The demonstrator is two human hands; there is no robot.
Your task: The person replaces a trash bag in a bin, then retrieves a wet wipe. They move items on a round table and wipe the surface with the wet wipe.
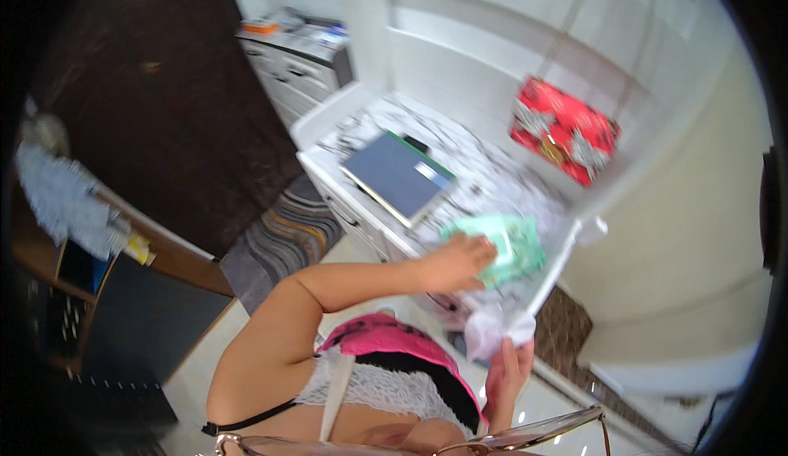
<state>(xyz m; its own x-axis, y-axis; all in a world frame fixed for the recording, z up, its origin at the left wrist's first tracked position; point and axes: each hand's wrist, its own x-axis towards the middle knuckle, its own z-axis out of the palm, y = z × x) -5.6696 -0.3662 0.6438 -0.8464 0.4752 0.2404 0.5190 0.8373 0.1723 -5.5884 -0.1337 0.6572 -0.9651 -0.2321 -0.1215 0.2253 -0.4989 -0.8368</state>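
Observation:
My left hand (458,262) reaches across to a mint-green soft packet (514,250), which looks like a wet-wipes pack. Its fingers touch the packet's near side; blur hides whether they grip it. The packet lies on a white marble-patterned tabletop (474,179), close to the right end. Lower down, my right hand (510,367) holds a crumpled white wipe or cloth (492,331) at the table's near right corner. A dark blue notebook or folder (400,176) lies farther left on the tabletop.
A small black object (416,143) sits behind the notebook. Against the wall hangs a red patterned chain-strap bag (563,130). A raised white edge (557,259) bounds the table's right end. Leftward are a dark brown curtain (160,86), a wavy-striped rug (289,234) and a cluttered cabinet (289,65).

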